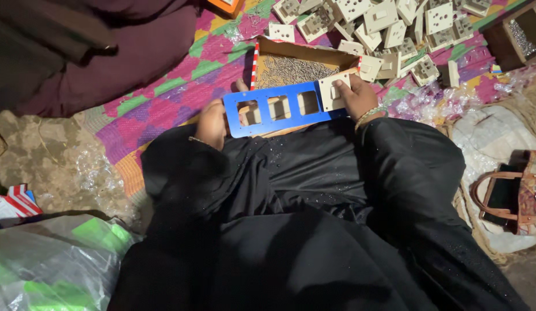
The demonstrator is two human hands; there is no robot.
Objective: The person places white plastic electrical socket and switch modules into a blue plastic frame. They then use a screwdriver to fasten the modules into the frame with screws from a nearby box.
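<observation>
A blue rectangular frame with several square openings lies across my lap. My left hand grips its left end. My right hand holds the right end and presses a cream square socket part into the rightmost opening. The other openings are empty. Both arms are in black sleeves, and a beaded bracelet sits on my right wrist.
An open cardboard box of small metal screws sits just behind the frame. A heap of cream socket parts lies beyond on a colourful woven mat. A brown handbag is at right, and plastic bags lie at lower left.
</observation>
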